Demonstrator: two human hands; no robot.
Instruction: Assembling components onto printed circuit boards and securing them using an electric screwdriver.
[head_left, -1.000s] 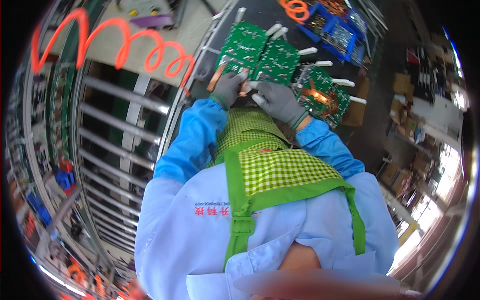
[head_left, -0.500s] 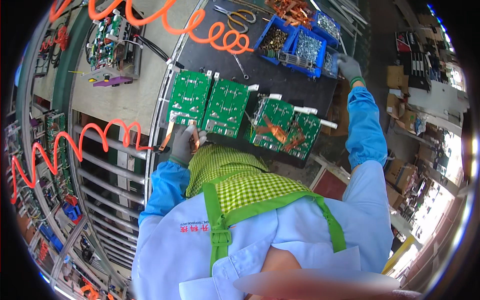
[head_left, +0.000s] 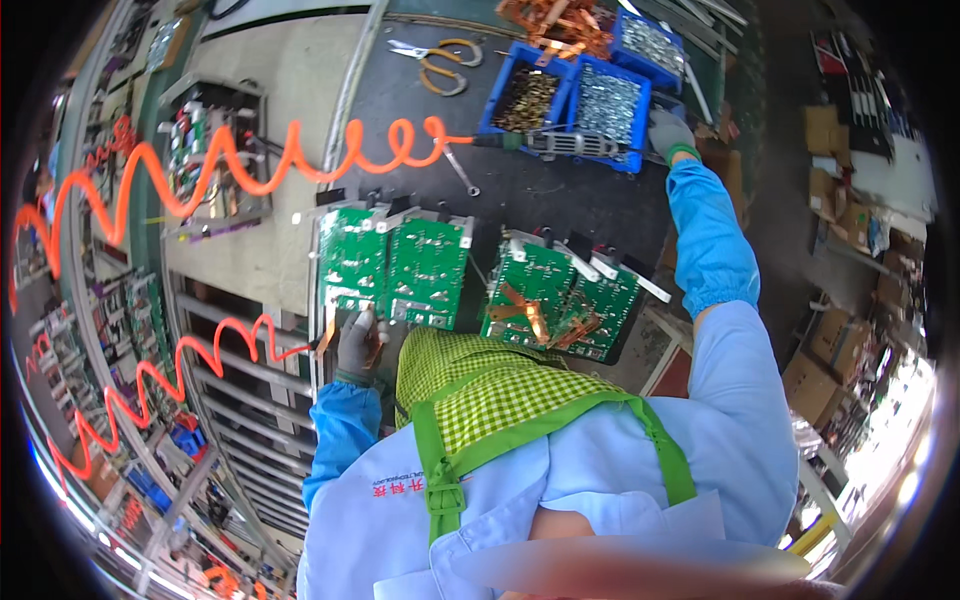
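My left hand [head_left: 358, 345], in a grey glove, is at the near edge of the leftmost green circuit board [head_left: 352, 250]. Its fingers are closed around a copper strip [head_left: 379, 350], mostly covered by the glove. Beside that hand, another copper strip [head_left: 325, 338] juts out from the board's near corner. My right hand [head_left: 670, 132], also gloved, reaches to a blue bin at the far right; its fingertips are hidden. Next to it are blue bins of silver screws [head_left: 607, 105] and brass-coloured fasteners [head_left: 528, 98]. A power screwdriver [head_left: 570, 145] lies across their near rims.
A second board [head_left: 428, 262] stands beside the first; two more, with loose copper pieces [head_left: 525, 312] on top, lie to the right. Scissors [head_left: 440, 65] and a wrench [head_left: 462, 172] rest on the dark mat. Orange coiled hoses [head_left: 200, 190] cross the left side, above a roller conveyor [head_left: 245, 400].
My view has shifted, so the bench sits lower in the picture. My right hand stays by the bins and my left at the board's near edge. The upper hose hangs lower.
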